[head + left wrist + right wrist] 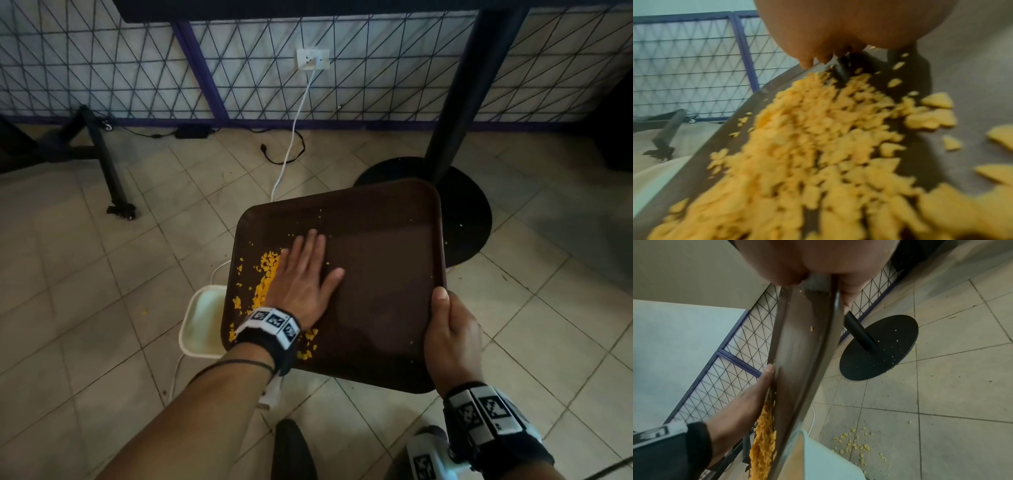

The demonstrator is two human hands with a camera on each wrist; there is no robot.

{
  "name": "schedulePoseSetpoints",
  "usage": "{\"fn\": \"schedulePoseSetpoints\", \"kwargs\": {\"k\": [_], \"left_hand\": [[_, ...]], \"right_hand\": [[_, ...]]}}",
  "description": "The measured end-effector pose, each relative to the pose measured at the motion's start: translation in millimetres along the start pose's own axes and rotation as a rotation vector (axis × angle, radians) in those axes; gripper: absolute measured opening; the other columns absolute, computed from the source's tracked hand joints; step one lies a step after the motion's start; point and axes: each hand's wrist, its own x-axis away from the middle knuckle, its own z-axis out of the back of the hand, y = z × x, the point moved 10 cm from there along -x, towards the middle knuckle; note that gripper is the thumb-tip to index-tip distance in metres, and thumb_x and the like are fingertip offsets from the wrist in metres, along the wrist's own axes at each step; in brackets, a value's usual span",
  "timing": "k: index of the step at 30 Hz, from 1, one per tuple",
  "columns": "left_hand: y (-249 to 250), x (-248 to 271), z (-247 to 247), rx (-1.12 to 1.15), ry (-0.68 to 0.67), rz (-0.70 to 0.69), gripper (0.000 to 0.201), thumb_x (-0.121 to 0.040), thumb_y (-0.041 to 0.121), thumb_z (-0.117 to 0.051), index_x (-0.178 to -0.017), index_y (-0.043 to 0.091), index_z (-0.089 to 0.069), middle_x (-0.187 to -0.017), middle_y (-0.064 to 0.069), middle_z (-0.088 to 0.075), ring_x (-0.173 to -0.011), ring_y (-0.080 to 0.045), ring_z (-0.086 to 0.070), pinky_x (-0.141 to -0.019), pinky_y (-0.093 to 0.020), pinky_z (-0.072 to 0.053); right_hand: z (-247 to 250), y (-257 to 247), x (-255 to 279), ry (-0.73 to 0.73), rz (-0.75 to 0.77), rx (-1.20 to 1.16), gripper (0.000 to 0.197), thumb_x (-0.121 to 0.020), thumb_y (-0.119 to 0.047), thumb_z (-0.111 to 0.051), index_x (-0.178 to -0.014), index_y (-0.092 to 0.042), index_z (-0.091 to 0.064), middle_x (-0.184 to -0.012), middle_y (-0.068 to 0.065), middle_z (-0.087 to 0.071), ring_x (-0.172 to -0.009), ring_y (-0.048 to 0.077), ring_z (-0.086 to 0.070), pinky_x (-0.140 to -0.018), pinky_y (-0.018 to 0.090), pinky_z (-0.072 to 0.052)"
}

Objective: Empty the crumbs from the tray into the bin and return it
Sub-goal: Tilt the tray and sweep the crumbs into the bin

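Note:
A dark brown tray (383, 274) is tilted down to the left over a white bin (202, 322) on the floor. My right hand (448, 329) grips the tray's near right edge, thumb on top. My left hand (305, 274) lies flat on the tray surface with straight fingers, against a heap of yellow crumbs (263, 284) piled along the tray's left side. In the left wrist view the crumbs (807, 154) fill the tray below my palm (838, 32). The right wrist view shows the tray (801, 353) edge-on, with the crumbs (764, 441) above the bin (830, 460).
A black table post and round base (459, 205) stand just behind the tray. A white cable (291, 137) runs from a wall socket (312, 59) down to the floor. Loose crumbs (853, 443) lie on the tiled floor beside the bin. A black stand leg (109, 171) is at left.

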Motion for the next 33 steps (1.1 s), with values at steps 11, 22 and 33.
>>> {"fn": "schedulePoseSetpoints", "kwargs": {"k": [11, 22, 33], "left_hand": [[65.5, -45.7, 46.4, 0.067, 0.126, -0.181, 0.074, -0.100, 0.061, -0.017, -0.158, 0.017, -0.006, -0.166, 0.000, 0.003, -0.152, -0.021, 0.001, -0.123, -0.043, -0.005], [16.4, -23.7, 35.8, 0.147, 0.111, -0.016, 0.070, -0.101, 0.059, -0.012, -0.158, 0.019, -0.004, -0.166, 0.000, 0.006, -0.152, -0.018, 0.005, -0.123, -0.042, -0.001], [101.5, 16.4, 12.7, -0.036, 0.088, -0.386, 0.064, -0.105, 0.049, -0.020, -0.159, 0.018, -0.005, -0.165, 0.002, 0.007, -0.152, -0.017, 0.004, -0.123, -0.044, -0.009]], "right_hand": [[-3.6, -4.2, 1.4, -0.014, 0.018, 0.001, 0.040, -0.104, -0.036, -0.032, -0.092, -0.011, -0.060, -0.078, 0.002, -0.063, -0.070, 0.014, -0.060, -0.053, 0.027, -0.044], [2.0, -0.9, -0.9, 0.006, -0.016, 0.015, 0.044, -0.104, -0.035, -0.032, -0.084, -0.008, -0.059, -0.074, 0.006, -0.061, -0.067, 0.019, -0.057, -0.055, 0.032, -0.045], [-1.4, 1.1, -1.1, -0.021, -0.015, -0.042, 0.041, -0.103, -0.037, -0.034, -0.090, -0.011, -0.063, -0.078, 0.005, -0.066, -0.069, 0.018, -0.064, -0.057, 0.034, -0.054]]}}
